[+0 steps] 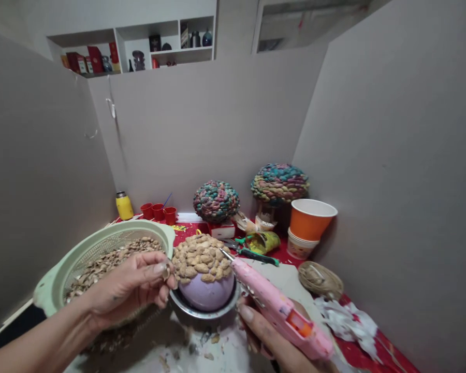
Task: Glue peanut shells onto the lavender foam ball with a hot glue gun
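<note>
A lilac ball (207, 291) sits in a metal bowl (202, 313), its upper part covered with peanut shells (202, 256). My right hand (272, 331) is wrapped round a pink glue gun (270, 290), whose metal nozzle points at the right side of the shell layer. To the left of the ball, my left hand (140, 285) pinches a small shell piece (166, 271) between thumb and fingers. Behind that hand stands a pale green colander (48, 290) holding many loose shells (116, 261), partly hidden by the hand and forearm.
Two multicoloured braided domes (216, 201) stand at the back. Red cups (158, 212) and a yellow jar (124, 205) are back left. On the right are pliers (256, 255), an orange tub (308, 223), a twine coil (320, 280) and crumpled white tissue (349, 324). Grey panels enclose the table.
</note>
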Tool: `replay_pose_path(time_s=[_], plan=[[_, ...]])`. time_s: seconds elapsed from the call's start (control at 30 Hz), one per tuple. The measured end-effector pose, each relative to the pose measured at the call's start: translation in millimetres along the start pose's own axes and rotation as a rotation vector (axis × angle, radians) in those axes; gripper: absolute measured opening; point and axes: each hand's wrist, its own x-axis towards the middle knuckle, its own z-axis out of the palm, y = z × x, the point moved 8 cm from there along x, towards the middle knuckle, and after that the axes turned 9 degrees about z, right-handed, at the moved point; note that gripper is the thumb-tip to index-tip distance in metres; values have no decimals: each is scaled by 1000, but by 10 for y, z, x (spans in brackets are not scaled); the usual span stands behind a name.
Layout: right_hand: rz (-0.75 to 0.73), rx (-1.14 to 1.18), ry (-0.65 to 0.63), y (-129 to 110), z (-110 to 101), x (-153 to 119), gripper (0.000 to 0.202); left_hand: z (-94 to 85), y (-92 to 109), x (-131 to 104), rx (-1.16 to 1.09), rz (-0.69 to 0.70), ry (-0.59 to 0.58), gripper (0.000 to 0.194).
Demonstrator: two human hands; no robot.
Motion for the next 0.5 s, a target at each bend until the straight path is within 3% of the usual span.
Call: replay_pose_path(time_s=[0.17,0.5], plan=[[-1,74,-56,-88,51,-85,39,263,-288,-17,-137,-52,-51,14],[-102,163,-142,-224,90,-110,36,451,-693,134,-215,-124,-46,21]])
